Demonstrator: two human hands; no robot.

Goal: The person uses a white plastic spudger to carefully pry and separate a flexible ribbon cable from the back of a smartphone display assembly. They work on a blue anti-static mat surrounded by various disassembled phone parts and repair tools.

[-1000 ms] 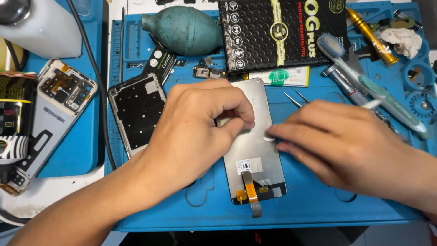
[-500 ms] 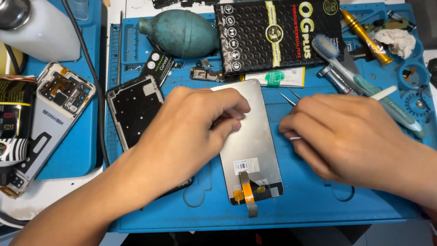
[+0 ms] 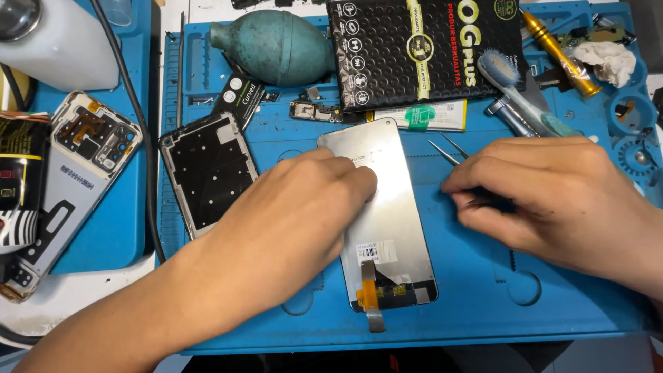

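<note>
— Across the bench lay a blue work mat (image 3: 483,324), and at its top edge a black rectangular package (image 3: 414,52) with dotted texture, round white icons down its left side and yellow-green lettering.

— And under the hands?

— A silver phone screen panel (image 3: 394,228) lay face down at the middle of the mat, with a small white barcode label (image 3: 376,251) low on its back and an orange flex cable (image 3: 369,293) at the bottom. The left hand (image 3: 290,221) lay flat on it, fingers together, pressing its upper left part.

— The right one?

— The right hand (image 3: 552,200) rested on the mat just beside the panel, fingers curled together; metal tweezers (image 3: 447,148) poked out from under it, but I couldn't tell whether it gripped them.

— Anything smaller?

— A teal rubber air blower (image 3: 276,45) left of the package, a black phone frame (image 3: 207,173) below it, and a small black tag (image 3: 238,97) with white circles between them. A white-and-green label strip (image 3: 421,116) sat under the package.
</note>
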